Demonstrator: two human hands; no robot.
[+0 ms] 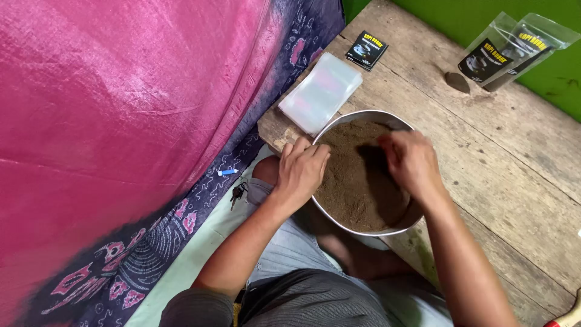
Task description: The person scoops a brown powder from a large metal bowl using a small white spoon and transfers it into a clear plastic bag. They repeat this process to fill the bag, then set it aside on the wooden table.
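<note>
The left hand (301, 172) is laid on the near-left rim of the bowl (339, 121), fingers curled loosely over the edge, steadying it. The right hand (410, 162) is sunk into the brown powder (351, 175), fingers bent downward; how far they are spread cannot be told. The powder appears to be being worked or gathered by hand. A firm hold on the rim would be called for as powder is lifted. Beyond lie clear bags (321, 91), then filled pouches (505, 51).
</note>
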